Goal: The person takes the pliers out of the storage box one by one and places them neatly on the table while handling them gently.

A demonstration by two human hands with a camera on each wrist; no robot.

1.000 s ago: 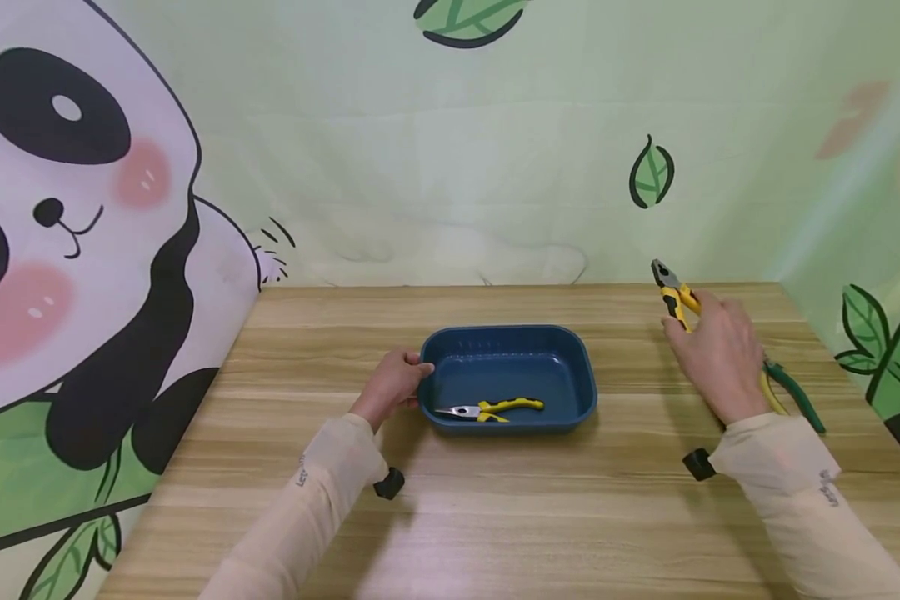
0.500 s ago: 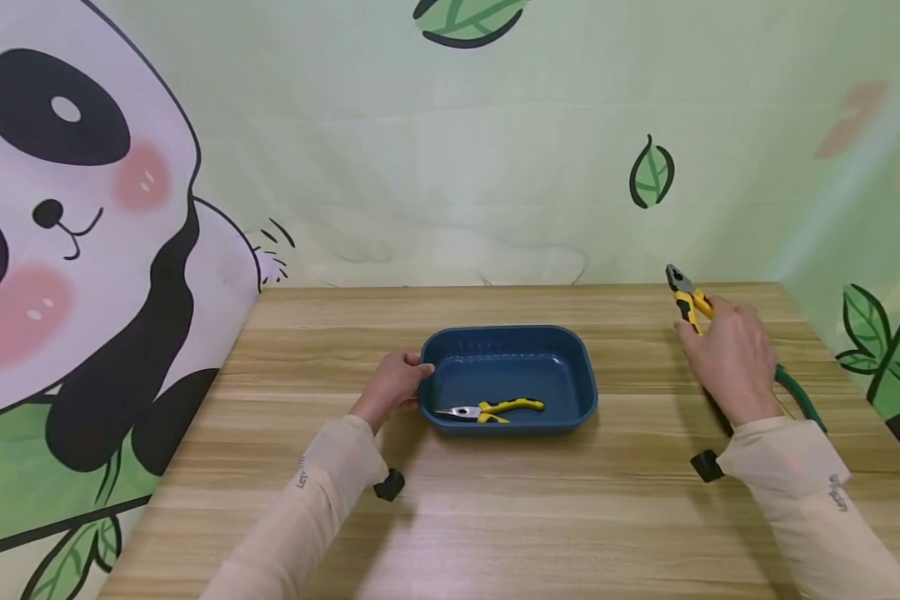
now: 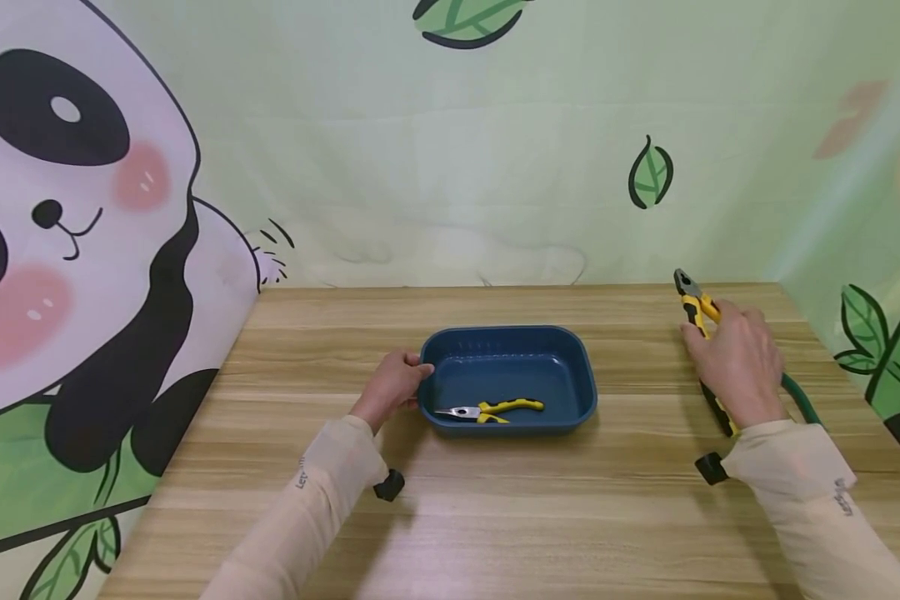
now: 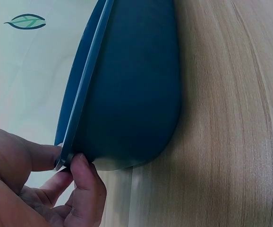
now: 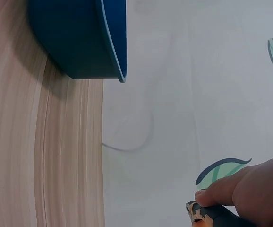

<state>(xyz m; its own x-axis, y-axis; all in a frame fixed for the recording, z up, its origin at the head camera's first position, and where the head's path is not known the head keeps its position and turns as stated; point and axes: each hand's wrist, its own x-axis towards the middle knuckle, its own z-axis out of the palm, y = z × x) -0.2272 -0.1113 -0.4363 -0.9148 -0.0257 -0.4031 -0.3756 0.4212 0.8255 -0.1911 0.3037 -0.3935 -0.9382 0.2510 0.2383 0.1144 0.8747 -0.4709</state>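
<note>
My left hand pinches the left rim of a blue rectangular box, thumb inside and fingers outside, as the left wrist view also shows. Inside the box lie needle-nose pliers with yellow and black handles. On the right, my right hand grips combination pliers, also yellow and black, their grey head pointing away and up to the left. A black and yellow handle shows beneath the palm; I cannot tell whether it belongs to the same pliers. In the right wrist view the thumb presses on the pliers' handle.
A tool with a green handle lies on the wooden table, partly hidden by my right hand and sleeve. Behind the table's far edge hangs a printed backdrop with a panda and leaves.
My right hand has moved a little to the right and toward me with the combination pliers, covering more of the green-handled tool. My left hand and the box have stayed put.
</note>
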